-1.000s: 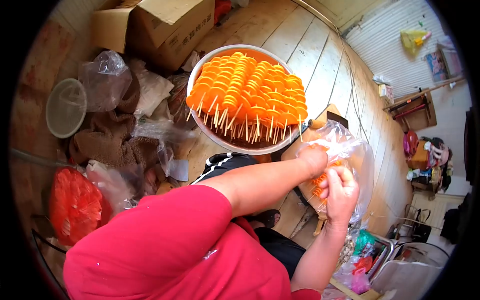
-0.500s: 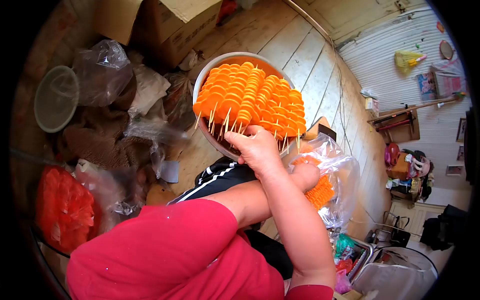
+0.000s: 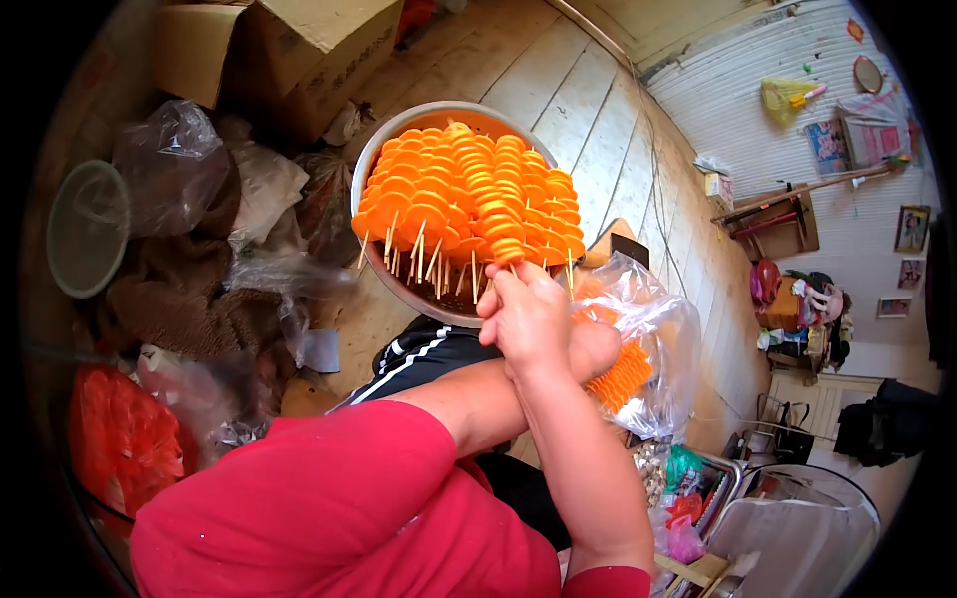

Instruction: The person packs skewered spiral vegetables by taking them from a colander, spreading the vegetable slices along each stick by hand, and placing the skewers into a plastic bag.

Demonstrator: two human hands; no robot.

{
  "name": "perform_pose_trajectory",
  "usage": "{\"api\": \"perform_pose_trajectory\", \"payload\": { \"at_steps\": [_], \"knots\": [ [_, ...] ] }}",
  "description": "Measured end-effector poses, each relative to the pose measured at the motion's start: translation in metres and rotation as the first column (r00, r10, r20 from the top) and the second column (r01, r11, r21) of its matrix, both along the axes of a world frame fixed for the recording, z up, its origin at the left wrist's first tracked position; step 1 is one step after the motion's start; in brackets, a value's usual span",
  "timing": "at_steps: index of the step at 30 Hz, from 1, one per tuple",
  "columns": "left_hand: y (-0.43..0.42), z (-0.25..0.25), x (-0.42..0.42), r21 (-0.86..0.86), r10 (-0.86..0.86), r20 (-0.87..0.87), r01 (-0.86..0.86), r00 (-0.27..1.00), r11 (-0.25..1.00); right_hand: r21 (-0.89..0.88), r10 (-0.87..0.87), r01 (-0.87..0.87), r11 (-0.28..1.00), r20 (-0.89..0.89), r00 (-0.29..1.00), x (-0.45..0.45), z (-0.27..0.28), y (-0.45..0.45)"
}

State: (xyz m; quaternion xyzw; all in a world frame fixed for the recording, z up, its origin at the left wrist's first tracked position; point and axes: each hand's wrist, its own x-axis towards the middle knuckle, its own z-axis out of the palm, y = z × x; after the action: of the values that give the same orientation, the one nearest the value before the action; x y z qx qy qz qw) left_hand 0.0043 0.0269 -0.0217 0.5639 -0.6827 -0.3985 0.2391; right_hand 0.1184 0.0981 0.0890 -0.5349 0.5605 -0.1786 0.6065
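Observation:
Orange spiral-cut slices on thin wooden sticks are heaped across a metal basin (image 3: 361,169). My right hand (image 3: 528,309) has its fingers closed around the stick of one orange spiral skewer (image 3: 488,194), which lies on top of the heap. The bare stick ends of the other skewers (image 3: 419,249) point toward me. My left arm crosses beneath the right forearm. At its end, my left hand (image 3: 595,351) is by a clear plastic bag (image 3: 673,339) with more orange spiral skewers (image 3: 623,377) in it. Its fingers are hidden.
A cardboard box (image 3: 309,70) stands beyond the basin. Plastic bags, a brown cloth (image 3: 179,289), a red bag (image 3: 125,429) and a round translucent lid (image 3: 88,229) lie at left. At lower right are a crate of small items (image 3: 698,498) and a mesh-covered frame (image 3: 797,538).
My right hand has shifted from among the stick ends to a single skewer, which now sits raised on the heap. The whole view has moved slightly. My left hand stays by the bag.

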Motion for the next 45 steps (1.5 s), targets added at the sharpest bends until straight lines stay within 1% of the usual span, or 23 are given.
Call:
{"api": "perform_pose_trajectory", "payload": {
  "at_steps": [1,2,3,4,7,9,10,12,14,17,20,22,23,24,26,28,31,32,34,38,41,44,45],
  "knots": [
    [-0.004,-0.004,0.0,0.053,-0.04,0.0,0.04,0.999,0.998,0.037,-0.026,0.022,0.999,0.095,0.995,-0.009,0.003,0.003],
    [-0.008,-0.008,0.0,0.106,-0.084,-0.003,0.084,0.996,0.991,0.033,-0.038,0.035,0.999,0.091,0.995,-0.02,0.01,0.007],
    [-0.012,-0.012,-0.002,0.099,-0.101,-0.008,0.101,0.995,0.99,0.075,-0.096,0.082,0.994,0.2,0.975,-0.033,0.02,0.012],
    [-0.015,-0.018,-0.003,0.024,-0.028,-0.007,0.028,1.0,0.999,0.12,-0.16,0.128,0.984,0.303,0.94,-0.046,0.028,0.017],
    [-0.016,-0.033,-0.011,-0.192,0.154,-0.058,-0.162,0.986,0.968,0.077,-0.25,0.242,0.967,0.456,0.854,-0.098,0.042,0.035],
    [-0.017,-0.037,-0.009,-0.187,0.109,-0.057,-0.118,0.992,0.975,0.076,-0.333,0.35,0.934,0.538,0.774,-0.143,0.035,0.051],
    [-0.017,-0.028,0.002,-0.115,0.008,-0.03,-0.011,1.0,0.993,0.062,-0.331,0.371,0.926,0.604,0.725,-0.164,0.028,0.059],
    [-0.009,0.027,0.03,0.13,-0.042,0.118,0.027,0.992,0.991,0.107,-0.447,0.51,0.854,0.652,0.613,-0.201,0.009,0.079],
    [-0.019,0.003,0.026,0.081,-0.016,0.086,0.009,0.996,0.997,0.112,-0.519,0.593,0.797,0.629,0.579,-0.232,-0.019,0.096],
    [-0.016,0.018,0.03,0.136,0.021,0.112,-0.037,0.993,0.99,0.165,-0.684,0.701,0.693,0.458,0.568,-0.265,-0.063,0.108],
    [-0.017,0.016,0.028,0.11,0.086,0.169,-0.106,0.982,0.988,0.284,-0.728,0.686,0.67,0.429,0.535,-0.283,-0.108,0.092],
    [-0.017,0.014,0.029,0.067,0.072,0.213,-0.088,0.974,0.994,0.305,-0.745,0.687,0.659,0.389,0.542,-0.276,-0.125,0.072],
    [-0.017,0.003,0.029,-0.016,0.109,0.207,-0.108,0.972,0.994,0.306,-0.729,0.672,0.675,0.414,0.544,-0.273,-0.135,0.061],
    [-0.015,0.005,0.03,-0.022,0.101,0.228,-0.099,0.968,0.995,0.306,-0.72,0.66,0.686,0.418,0.554,-0.267,-0.141,0.05],
    [-0.008,0.012,0.033,0.014,0.147,0.133,-0.15,0.98,0.989,0.322,-0.719,0.65,0.688,0.424,0.55,-0.257,-0.154,0.029],
    [-0.009,0.002,0.036,-0.013,0.158,0.129,-0.157,0.979,0.987,0.348,-0.715,0.632,0.692,0.445,0.539,-0.247,-0.163,0.01],
    [-0.003,0.009,0.038,0.142,0.231,0.002,-0.229,0.973,0.963,0.349,-0.691,0.6,0.72,0.439,0.574,-0.234,-0.171,-0.008],
    [0.0,0.009,0.039,0.136,0.228,0.017,-0.228,0.974,0.964,0.342,-0.679,0.589,0.733,0.42,0.602,-0.229,-0.173,-0.011],
    [0.004,0.005,0.04,0.139,0.245,-0.157,-0.224,0.957,0.965,0.349,-0.675,0.579,0.737,0.409,0.614,-0.221,-0.177,-0.013],
    [0.006,-0.008,0.039,0.126,0.25,-0.186,-0.229,0.95,0.965,0.355,-0.673,0.572,0.74,0.401,0.622,-0.211,-0.18,-0.012],
    [0.004,-0.005,0.036,0.097,0.192,-0.2,-0.176,0.961,0.98,0.395,-0.684,0.561,0.727,0.358,0.635,-0.208,-0.174,-0.012],
    [0.003,-0.001,0.034,0.098,0.185,-0.156,-0.171,0.97,0.98,0.388,-0.651,0.535,0.75,0.29,0.702,-0.208,-0.167,-0.014],
    [0.004,0.006,0.033,0.1,0.162,-0.097,-0.152,0.982,0.983,0.363,-0.636,0.539,0.76,0.248,0.731,-0.209,-0.165,-0.013]
  ]
}}
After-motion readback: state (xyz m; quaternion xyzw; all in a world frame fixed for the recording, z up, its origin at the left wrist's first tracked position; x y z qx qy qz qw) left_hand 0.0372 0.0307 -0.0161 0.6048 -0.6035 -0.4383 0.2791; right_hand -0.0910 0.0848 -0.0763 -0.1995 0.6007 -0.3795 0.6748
